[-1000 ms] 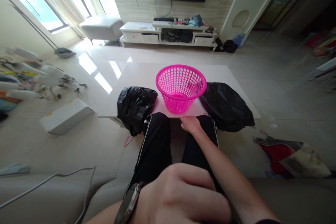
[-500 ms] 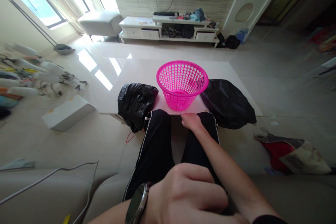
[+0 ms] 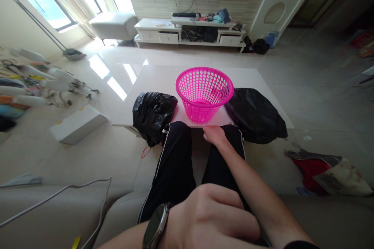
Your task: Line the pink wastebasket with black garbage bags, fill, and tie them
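Close below the camera is my left hand (image 3: 207,218), with a dark-faced watch (image 3: 156,223) on its wrist. Its fingers are curled in, and the palm side is hidden, so anything inside it cannot be made out. Farther forward, my right hand (image 3: 214,135) rests closed on my right knee, near the edge of a white table (image 3: 157,76); I see nothing in it. A pink plastic basket (image 3: 201,113) with holes in its wall stands upright on the table in front of my knees. Black plastic bags lie on either side of it, a left bag (image 3: 153,114) and a right bag (image 3: 255,114).
A long white box (image 3: 78,124) lies on the floor at the left, near white jointed equipment (image 3: 55,81). A red and beige bag (image 3: 327,173) is on the right. A cable (image 3: 73,186) crosses the sofa (image 3: 52,206). A TV cabinet (image 3: 152,31) stands beyond the table.
The view has shifted slightly. My left hand has moved a little to the right, its fingers still curled. My right hand, the basket and both bags stay in place.
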`<state>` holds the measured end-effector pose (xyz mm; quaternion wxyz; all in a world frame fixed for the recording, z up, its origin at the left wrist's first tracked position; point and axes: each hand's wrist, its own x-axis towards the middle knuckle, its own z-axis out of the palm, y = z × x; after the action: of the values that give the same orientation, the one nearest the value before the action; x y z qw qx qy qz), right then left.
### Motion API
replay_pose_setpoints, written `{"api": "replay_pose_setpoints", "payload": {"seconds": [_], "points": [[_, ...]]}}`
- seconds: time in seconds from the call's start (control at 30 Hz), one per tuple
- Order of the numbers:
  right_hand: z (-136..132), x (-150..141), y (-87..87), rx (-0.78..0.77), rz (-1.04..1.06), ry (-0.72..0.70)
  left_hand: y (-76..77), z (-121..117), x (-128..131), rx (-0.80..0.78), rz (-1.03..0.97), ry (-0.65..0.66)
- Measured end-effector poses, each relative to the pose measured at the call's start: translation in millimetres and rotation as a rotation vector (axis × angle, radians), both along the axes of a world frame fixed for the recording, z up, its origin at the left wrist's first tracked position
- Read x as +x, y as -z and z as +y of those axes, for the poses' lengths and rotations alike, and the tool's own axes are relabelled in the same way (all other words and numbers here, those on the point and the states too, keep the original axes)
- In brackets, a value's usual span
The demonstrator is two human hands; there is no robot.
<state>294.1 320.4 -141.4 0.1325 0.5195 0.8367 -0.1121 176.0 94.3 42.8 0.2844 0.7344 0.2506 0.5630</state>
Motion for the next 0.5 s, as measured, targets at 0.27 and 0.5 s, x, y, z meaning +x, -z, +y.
{"api": "replay_pose_setpoints", "payload": {"seconds": [0.27,0.5], "points": [[-1,0,-1.7,-0.002,-0.013,-0.004,11.7,-1,-3,0.055,0.159,-0.008],[0,-1,-1.6,-0.004,-0.015,-0.01,0.3,12,-5,0.086,0.032,0.206]]}}
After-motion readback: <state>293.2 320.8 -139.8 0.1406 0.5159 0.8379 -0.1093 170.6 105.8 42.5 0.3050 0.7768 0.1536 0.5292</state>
